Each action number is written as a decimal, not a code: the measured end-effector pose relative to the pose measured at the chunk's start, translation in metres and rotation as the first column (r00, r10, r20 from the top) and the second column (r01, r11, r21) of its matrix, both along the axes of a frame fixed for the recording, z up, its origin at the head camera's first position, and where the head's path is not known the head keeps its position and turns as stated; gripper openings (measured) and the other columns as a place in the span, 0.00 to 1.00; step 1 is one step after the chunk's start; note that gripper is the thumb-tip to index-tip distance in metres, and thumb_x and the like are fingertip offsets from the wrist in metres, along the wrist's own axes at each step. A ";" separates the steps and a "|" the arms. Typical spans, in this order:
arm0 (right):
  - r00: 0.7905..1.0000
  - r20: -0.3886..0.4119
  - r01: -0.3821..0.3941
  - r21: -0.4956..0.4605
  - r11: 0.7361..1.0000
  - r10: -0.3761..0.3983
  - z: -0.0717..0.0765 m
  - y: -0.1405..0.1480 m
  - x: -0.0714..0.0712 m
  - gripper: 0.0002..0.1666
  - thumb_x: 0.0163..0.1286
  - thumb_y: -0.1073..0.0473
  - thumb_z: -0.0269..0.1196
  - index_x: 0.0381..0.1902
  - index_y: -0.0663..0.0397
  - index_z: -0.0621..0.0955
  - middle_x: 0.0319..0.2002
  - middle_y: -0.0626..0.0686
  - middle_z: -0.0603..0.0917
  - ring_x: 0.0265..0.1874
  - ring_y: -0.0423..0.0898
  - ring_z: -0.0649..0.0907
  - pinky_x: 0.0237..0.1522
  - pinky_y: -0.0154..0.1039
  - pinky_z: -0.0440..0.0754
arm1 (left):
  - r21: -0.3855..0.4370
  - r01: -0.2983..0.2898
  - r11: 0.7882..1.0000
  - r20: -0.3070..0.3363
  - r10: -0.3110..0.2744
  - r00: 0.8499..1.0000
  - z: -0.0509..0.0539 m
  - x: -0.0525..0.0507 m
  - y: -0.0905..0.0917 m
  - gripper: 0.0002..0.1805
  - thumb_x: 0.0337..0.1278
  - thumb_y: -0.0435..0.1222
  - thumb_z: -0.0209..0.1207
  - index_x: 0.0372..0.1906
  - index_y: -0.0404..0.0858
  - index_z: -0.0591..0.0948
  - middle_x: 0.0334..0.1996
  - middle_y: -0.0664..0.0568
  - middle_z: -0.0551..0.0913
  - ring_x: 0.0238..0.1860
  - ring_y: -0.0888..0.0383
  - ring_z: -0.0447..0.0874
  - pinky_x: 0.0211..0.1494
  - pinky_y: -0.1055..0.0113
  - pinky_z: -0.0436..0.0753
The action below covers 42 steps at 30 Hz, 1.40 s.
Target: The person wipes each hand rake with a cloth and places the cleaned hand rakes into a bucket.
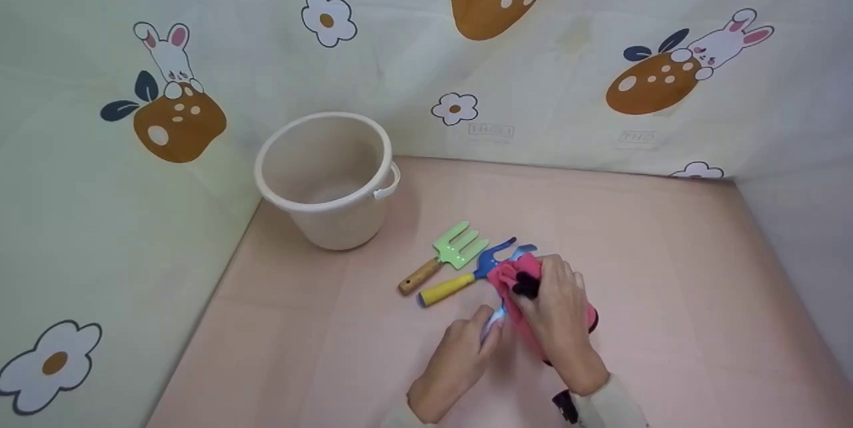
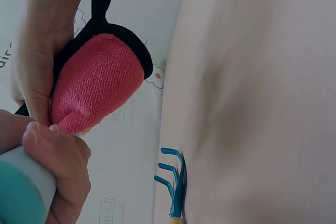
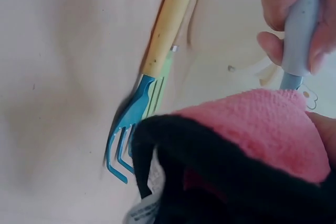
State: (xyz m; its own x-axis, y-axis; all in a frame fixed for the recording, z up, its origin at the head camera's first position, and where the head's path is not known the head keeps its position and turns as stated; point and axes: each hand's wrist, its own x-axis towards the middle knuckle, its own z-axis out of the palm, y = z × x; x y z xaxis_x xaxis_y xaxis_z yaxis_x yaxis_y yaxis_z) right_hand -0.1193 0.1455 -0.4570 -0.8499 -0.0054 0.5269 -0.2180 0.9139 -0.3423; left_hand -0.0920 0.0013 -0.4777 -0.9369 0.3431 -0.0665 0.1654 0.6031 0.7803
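My left hand (image 1: 456,358) grips the pale grey-blue handle (image 3: 303,30) of a tool, whose end looks teal in the left wrist view. A pink cloth (image 2: 100,82) with black edging wraps the tool's blue metal part, which is mostly hidden. Through the cloth, my right hand (image 1: 558,308) pinches the tool, its fingers bunching the fabric. Just left of the cloth lies a blue rake (image 1: 490,265) with a yellow handle. Beside it rests a green fork (image 1: 460,246) with a wooden handle.
A white bucket (image 1: 340,228) with a side handle stands at the back left of the pink surface (image 1: 640,248). Pale walls (image 1: 393,55) printed with rabbits and flowers rise behind and along both sides.
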 end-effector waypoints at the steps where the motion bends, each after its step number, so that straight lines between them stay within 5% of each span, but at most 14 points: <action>1: 1.000 0.005 0.011 -0.004 1.000 -0.011 0.000 -0.001 -0.001 0.30 0.45 0.59 0.76 0.39 0.62 0.70 0.29 0.56 0.73 0.30 0.50 0.73 0.31 0.40 0.64 | -0.010 -0.003 1.000 -0.005 0.003 1.000 0.000 0.000 0.000 0.14 0.70 0.45 0.44 0.43 0.38 0.74 0.23 0.58 0.72 0.23 0.68 0.69 0.27 0.77 0.70; 9: 0.995 0.082 0.053 -0.061 0.997 -0.048 0.005 -0.003 -0.008 0.28 0.50 0.58 0.73 0.41 0.63 0.69 0.30 0.57 0.72 0.30 0.50 0.73 0.32 0.41 0.65 | -0.049 -0.019 0.999 -0.030 0.018 0.999 0.001 0.000 -0.002 0.13 0.69 0.44 0.46 0.42 0.38 0.74 0.21 0.59 0.71 0.21 0.69 0.69 0.24 0.77 0.69; 16: 0.998 0.001 0.064 -0.044 0.997 -0.064 0.000 0.007 -0.019 0.27 0.49 0.61 0.73 0.40 0.65 0.69 0.29 0.59 0.72 0.29 0.52 0.73 0.31 0.41 0.64 | -0.054 -0.016 0.998 -0.036 0.014 0.999 0.000 0.003 -0.002 0.13 0.68 0.44 0.48 0.37 0.39 0.73 0.17 0.60 0.66 0.17 0.69 0.65 0.19 0.78 0.64; 30: 0.995 -0.098 -0.006 0.113 0.994 0.018 -0.021 0.015 -0.028 0.26 0.49 0.59 0.74 0.37 0.63 0.70 0.24 0.55 0.69 0.24 0.47 0.68 0.27 0.38 0.62 | -0.050 -0.006 0.999 0.118 0.012 0.993 0.004 0.006 0.003 0.14 0.69 0.46 0.46 0.35 0.39 0.72 0.16 0.59 0.66 0.16 0.67 0.66 0.18 0.76 0.63; 37: 0.962 -0.246 -0.062 0.227 0.972 0.119 -0.029 0.022 -0.030 0.26 0.44 0.62 0.75 0.34 0.64 0.71 0.21 0.56 0.70 0.21 0.47 0.70 0.24 0.37 0.63 | -0.040 -0.003 0.999 0.228 0.012 0.974 0.010 0.006 0.003 0.18 0.69 0.49 0.44 0.35 0.38 0.72 0.16 0.57 0.65 0.16 0.64 0.65 0.17 0.74 0.62; 42: 0.932 -0.327 -0.089 0.205 0.975 0.154 -0.027 0.026 -0.030 0.26 0.41 0.65 0.75 0.32 0.65 0.71 0.20 0.56 0.70 0.19 0.47 0.69 0.21 0.37 0.64 | -0.025 -0.006 1.000 0.229 0.012 0.973 0.010 0.005 0.000 0.16 0.70 0.46 0.45 0.37 0.37 0.72 0.17 0.57 0.66 0.16 0.64 0.65 0.17 0.74 0.63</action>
State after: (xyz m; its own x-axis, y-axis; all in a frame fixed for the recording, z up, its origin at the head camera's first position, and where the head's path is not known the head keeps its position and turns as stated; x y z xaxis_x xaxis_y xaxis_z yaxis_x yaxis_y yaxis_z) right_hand -0.1494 0.1713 -0.4836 -0.6073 -0.2218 0.7629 -0.4051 0.9125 -0.0571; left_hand -0.0873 0.0016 -0.4672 -0.8988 0.3305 -0.2878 -0.0215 0.6227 0.7822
